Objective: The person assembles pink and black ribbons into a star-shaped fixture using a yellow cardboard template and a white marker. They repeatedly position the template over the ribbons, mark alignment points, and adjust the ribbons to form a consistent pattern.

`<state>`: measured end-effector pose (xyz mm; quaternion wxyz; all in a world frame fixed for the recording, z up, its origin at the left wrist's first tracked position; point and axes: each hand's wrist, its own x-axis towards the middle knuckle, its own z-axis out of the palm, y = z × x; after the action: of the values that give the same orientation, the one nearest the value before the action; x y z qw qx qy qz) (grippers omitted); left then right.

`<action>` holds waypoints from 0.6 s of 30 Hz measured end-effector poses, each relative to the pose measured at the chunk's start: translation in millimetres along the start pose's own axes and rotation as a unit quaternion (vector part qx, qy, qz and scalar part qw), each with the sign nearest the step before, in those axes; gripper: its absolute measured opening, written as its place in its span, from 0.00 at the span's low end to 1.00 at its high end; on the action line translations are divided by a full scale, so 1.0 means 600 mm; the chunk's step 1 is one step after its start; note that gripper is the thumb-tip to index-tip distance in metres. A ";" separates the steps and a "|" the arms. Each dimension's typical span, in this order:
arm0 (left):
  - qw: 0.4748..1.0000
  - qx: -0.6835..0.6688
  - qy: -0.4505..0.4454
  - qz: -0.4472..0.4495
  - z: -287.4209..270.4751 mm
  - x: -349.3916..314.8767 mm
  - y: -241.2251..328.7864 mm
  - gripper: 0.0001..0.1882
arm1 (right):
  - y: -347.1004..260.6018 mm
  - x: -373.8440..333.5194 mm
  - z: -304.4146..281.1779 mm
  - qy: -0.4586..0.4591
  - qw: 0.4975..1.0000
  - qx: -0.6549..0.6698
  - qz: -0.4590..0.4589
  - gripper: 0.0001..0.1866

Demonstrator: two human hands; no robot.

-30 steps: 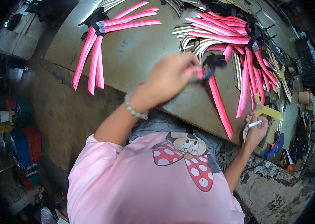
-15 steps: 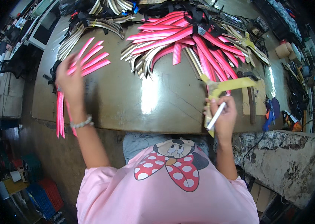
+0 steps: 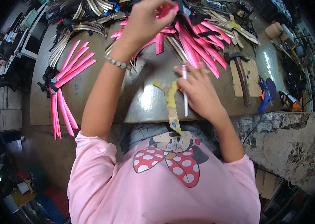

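My left hand (image 3: 148, 22) reaches over the pile of pink straps (image 3: 202, 48) at the back, fingers bent round a pink strap (image 3: 171, 8) near the top edge. My right hand (image 3: 200, 89) is over the table's front middle, with a slim white pen (image 3: 185, 91) held between its fingers. A yellow forked template (image 3: 170, 99) is beside and partly under that hand, its lower end by the table's front edge. Whether my right fingers also grip the template is hidden. A bundle of pink straps with black webbing (image 3: 62, 84) lies at the table's left.
Cream-and-brown striped straps (image 3: 62, 44) lie at the back left. On the right, a hammer (image 3: 241, 74) rests on a tan board (image 3: 254, 80), beside a blue-handled tool (image 3: 265, 97). More yellowish templates (image 3: 235, 28) and thread spools (image 3: 273, 30) are at the back right.
My left hand has left the left bundle and moved right to the pile. My right hand has shifted left with the pen, and the template has been lowered and turned.
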<state>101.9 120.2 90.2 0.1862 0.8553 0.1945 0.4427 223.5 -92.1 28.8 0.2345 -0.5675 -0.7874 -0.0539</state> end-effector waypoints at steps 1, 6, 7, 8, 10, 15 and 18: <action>1.000 0.010 -0.001 -0.002 -0.015 0.002 0.020 0.12 | 0.000 0.005 0.012 -0.049 0.996 0.072 -0.006 0.08; 0.999 0.035 0.026 -0.031 -0.062 -0.105 0.079 0.11 | -0.048 -0.033 0.035 -0.148 0.966 0.210 -0.006 0.09; 0.989 0.027 -0.056 -0.136 -0.066 -0.147 0.083 0.11 | -0.063 -0.042 0.038 -0.116 0.971 0.207 -0.004 0.09; 0.961 0.012 -0.128 -0.244 -0.068 -0.189 0.089 0.12 | -0.075 -0.049 0.037 -0.121 0.972 0.200 0.010 0.10; 0.949 0.068 -0.173 -0.254 -0.064 -0.247 0.088 0.11 | -0.093 -0.057 0.035 -0.092 0.976 0.195 0.020 0.14; 0.969 0.090 -0.014 -0.228 -0.086 -0.297 0.103 0.10 | -0.085 -0.026 0.038 0.006 0.991 0.132 0.022 0.11; 0.970 0.120 -0.022 -0.210 -0.077 -0.297 0.119 0.13 | -0.061 0.022 0.064 0.029 0.991 0.115 0.062 0.13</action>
<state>-19.2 -22.8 28.0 0.1749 0.8209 0.4177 0.3480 174.5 -79.8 7.0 0.3238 -0.5828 -0.7445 0.0349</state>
